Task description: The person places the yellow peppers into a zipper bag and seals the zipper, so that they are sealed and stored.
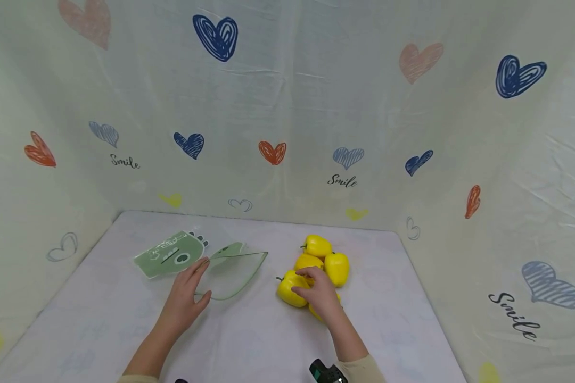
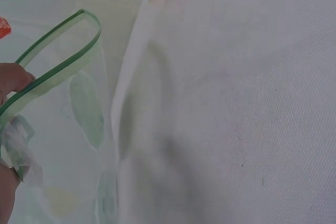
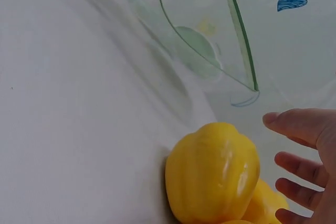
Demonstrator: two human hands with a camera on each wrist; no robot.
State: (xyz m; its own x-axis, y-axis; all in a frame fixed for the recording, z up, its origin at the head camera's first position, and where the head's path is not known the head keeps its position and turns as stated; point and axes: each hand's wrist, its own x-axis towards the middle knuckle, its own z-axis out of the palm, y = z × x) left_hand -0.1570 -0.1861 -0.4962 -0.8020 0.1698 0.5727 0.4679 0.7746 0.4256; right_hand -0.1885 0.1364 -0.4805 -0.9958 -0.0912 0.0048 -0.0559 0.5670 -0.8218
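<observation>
My left hand grips the rim of a clear zip bag with green edging and green printed patches. The bag's mouth gapes toward the right, and nothing shows inside it. On the right, several yellow bell peppers lie in a cluster. My right hand hovers over the near side of the cluster, thumb and fingers spread with nothing between them. The nearest left bell pepper stands just beside those fingers, apart from them in the right wrist view. Part of the front pepper is hidden under my right hand.
A green cartoon-face packet lies flat on the white table, left of the zip bag. Behind the table hangs a pale curtain printed with hearts. A dark device sits by the right sleeve.
</observation>
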